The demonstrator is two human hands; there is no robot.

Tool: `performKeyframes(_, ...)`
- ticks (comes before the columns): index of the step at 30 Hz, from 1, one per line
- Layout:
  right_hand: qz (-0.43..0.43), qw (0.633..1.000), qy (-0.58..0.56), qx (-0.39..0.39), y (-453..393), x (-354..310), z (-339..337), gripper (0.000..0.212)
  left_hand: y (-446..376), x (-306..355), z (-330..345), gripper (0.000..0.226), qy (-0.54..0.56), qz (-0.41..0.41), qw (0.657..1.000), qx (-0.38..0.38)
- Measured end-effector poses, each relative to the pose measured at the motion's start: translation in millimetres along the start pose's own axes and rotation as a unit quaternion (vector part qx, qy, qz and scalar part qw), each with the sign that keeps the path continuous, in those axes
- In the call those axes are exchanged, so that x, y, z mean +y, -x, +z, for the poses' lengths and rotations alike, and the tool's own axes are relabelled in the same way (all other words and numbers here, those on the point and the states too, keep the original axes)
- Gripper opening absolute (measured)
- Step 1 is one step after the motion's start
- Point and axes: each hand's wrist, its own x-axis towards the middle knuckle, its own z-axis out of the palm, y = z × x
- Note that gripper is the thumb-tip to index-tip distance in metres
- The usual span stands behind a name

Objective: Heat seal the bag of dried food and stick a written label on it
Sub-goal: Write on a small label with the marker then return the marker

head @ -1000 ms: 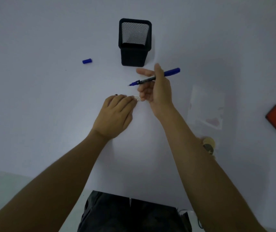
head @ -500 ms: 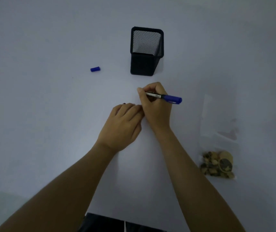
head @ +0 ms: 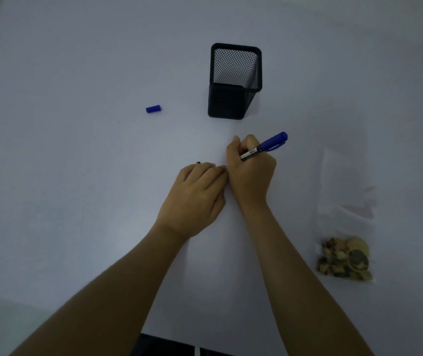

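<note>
Right hand (head: 251,173): fingers curled round a blue pen (head: 264,149), barrel crossing the knuckles, blue back end pointing up toward 1 o'clock. Pen tip hidden under the curled fingers; whether it touches the surface cannot be told.

Left hand (head: 196,196): lies palm-down on the white table (head: 77,201), fingers straight and together, pressing flat, tips touching the heel of the right hand. A dark-painted nail shows at the far fingertip. A thin pale edge peeks out at the fingertips, right where the two hands meet; too small and too covered to say whether it is the label. Label otherwise not made out.

Both forearms run in from the bottom edge, cut off by the frame. A dark strip of clothing shows at 6 o'clock, mostly cropped.

Outward from the hands:
- 12 o'clock, near: black mesh pen holder (head: 234,82), upright, square; nothing seen inside it.
- 10 o'clock, well apart: small blue pen cap (head: 153,108) lying on its side.
- 4 o'clock, well apart from the right hand: clear plastic bag (head: 346,201) lying flat. Its upper part is nearly invisible against the white table, only faint edges and a pinkish patch. Dried food (head: 343,260), brown and tan pieces, is bunched at the near end. Whether the bag's far end is sealed cannot be told.

Light is dim and bluish. At the top left corner a dark wedge, cut off, unidentifiable.
</note>
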Motion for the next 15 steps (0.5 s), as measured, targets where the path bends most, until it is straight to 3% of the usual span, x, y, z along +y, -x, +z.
performKeyframes(7, 0.026, 1.000, 0.006, 0.014, -0.6, 2.2, -2.1, 0.031, 0.1, -0.1, 0.9, 0.034, 0.004, -0.005, 1.000, -0.008)
performKeyframes(15, 0.039, 0.999, -0.025, -0.024, -4.7, 5.4, -6.9, 0.030, -0.6, 0.2, 1.0, 0.035, 0.002, -0.007, 1.000, -0.020)
